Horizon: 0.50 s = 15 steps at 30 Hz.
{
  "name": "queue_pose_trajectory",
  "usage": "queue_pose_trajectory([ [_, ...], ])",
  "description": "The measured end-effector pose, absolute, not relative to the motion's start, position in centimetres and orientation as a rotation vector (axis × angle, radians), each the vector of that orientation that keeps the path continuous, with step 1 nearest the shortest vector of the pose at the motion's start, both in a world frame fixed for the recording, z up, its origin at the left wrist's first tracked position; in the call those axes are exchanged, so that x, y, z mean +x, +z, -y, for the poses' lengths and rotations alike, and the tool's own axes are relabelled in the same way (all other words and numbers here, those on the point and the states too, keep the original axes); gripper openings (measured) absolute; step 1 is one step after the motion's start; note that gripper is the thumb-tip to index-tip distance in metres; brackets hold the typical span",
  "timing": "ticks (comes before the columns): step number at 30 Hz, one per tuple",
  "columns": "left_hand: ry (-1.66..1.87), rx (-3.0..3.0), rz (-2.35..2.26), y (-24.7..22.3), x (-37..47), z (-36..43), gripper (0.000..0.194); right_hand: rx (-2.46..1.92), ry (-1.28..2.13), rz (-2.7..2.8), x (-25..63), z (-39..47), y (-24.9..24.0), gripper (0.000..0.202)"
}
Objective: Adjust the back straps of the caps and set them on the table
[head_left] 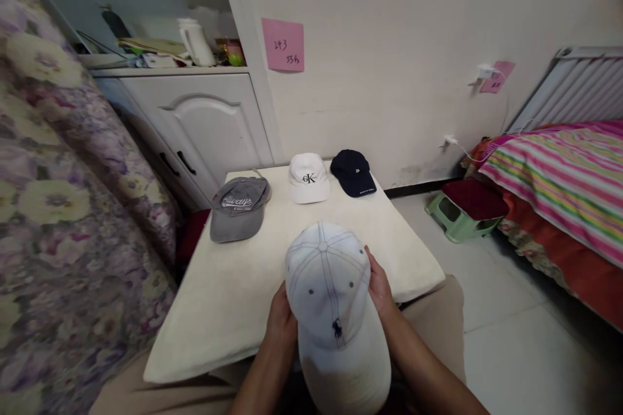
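Note:
A white baseball cap (333,301) with a small dark logo is held between both hands over the near edge of a cream table (224,298), its brim pointing toward me. My left hand (281,321) grips its left side and my right hand (379,285) grips its right side. Farther back on the table lie a grey cap (239,206) at the left, a white cap (308,178) with black letters in the middle, and a dark navy cap (353,172) to its right.
A floral-covered sofa (58,207) rises on the left. A white cabinet (195,123) stands behind the table with clutter on top. On the right are a green stool (462,211), a striped bed (559,175) and a radiator (574,84).

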<state>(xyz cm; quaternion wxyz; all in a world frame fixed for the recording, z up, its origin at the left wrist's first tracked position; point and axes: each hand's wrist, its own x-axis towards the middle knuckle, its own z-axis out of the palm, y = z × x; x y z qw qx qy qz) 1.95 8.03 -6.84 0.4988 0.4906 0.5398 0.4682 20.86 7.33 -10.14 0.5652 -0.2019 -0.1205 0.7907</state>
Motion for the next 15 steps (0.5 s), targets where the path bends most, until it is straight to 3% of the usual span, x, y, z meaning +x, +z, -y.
queue_pose_trajectory([
  [9,1.116,1.296,-1.214,-6.7,1.7,-7.5,0.022,-0.553,1.706,0.327,21.0,-7.5,-10.5,0.042],
  [15,1.065,1.228,-1.155,-6.9,3.4,-8.8,0.031,-0.594,1.656,0.350,22.0,-7.4,-10.1,0.041],
])
